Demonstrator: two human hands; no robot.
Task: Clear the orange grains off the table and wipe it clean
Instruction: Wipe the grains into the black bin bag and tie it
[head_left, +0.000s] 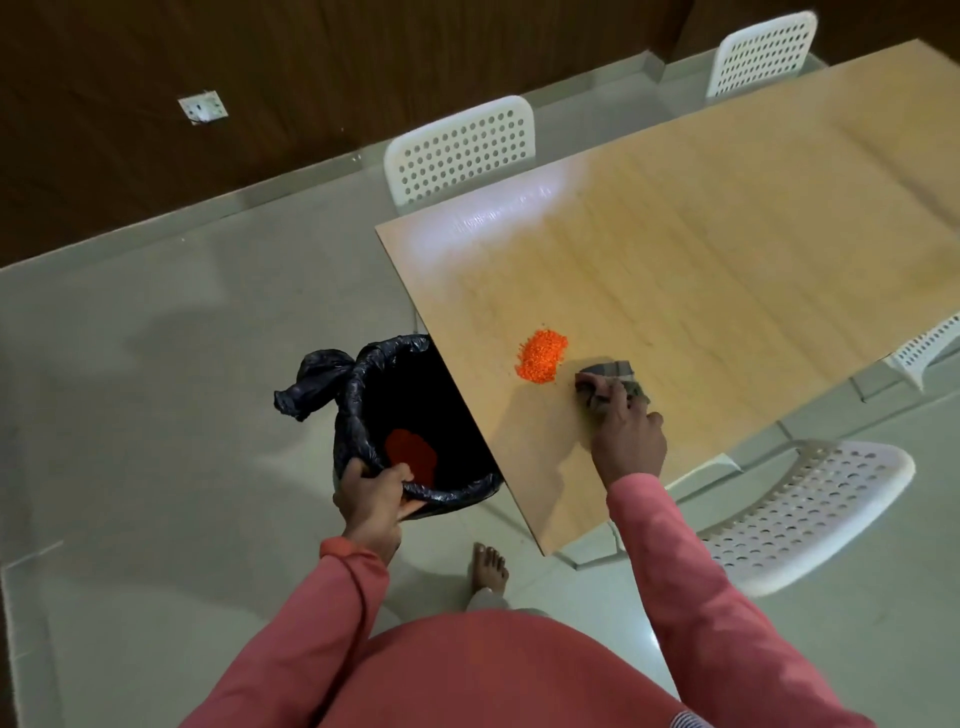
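A small heap of orange grains (542, 356) lies on the light wooden table (727, 249), near its left edge. Just right of the heap, my right hand (626, 434) presses a grey checked cloth (608, 376) onto the tabletop, fingers curled over it. A bin lined with a black bag (358, 384) sits below the table's left edge, partly tucked under it. More orange grains (410, 452) lie inside the bin. My left hand (371, 496) grips the bin's near rim.
White perforated chairs stand around the table: one at the far side (460, 145), another further back (761, 52), one at the near right (810, 509), one at the right edge (924, 348). My bare foot (488, 569) is on the pale tiled floor.
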